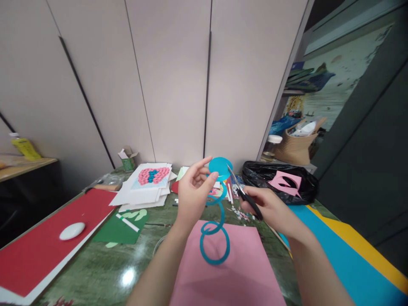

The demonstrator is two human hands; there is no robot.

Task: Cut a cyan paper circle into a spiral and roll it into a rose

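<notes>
My left hand (pixel 196 187) pinches the edge of a round piece of blue paper (pixel 219 166) between thumb and fingers. From that disc a cut strip hangs down as a loose blue paper spiral (pixel 228 244), its lowest loops over a pink sheet (pixel 229 280). Black-handled scissors (pixel 247 199) are in my right hand (pixel 266 206), fingers wrapped round the handles. Their blades point up and left, with the tip at the right edge of the disc. How far the blades are apart is hard to make out.
Left lie a red sheet (pixel 38 238) with a white oval object (pixel 72 231), a green sheet (pixel 108 227) with a marker (pixel 127 222), and stacked papers (pixel 127 191). Right are a black plastic bag (pixel 255 172) with pink scrap (pixel 295 180), and blue (pixel 344 263) and yellow sheets (pixel 360 242).
</notes>
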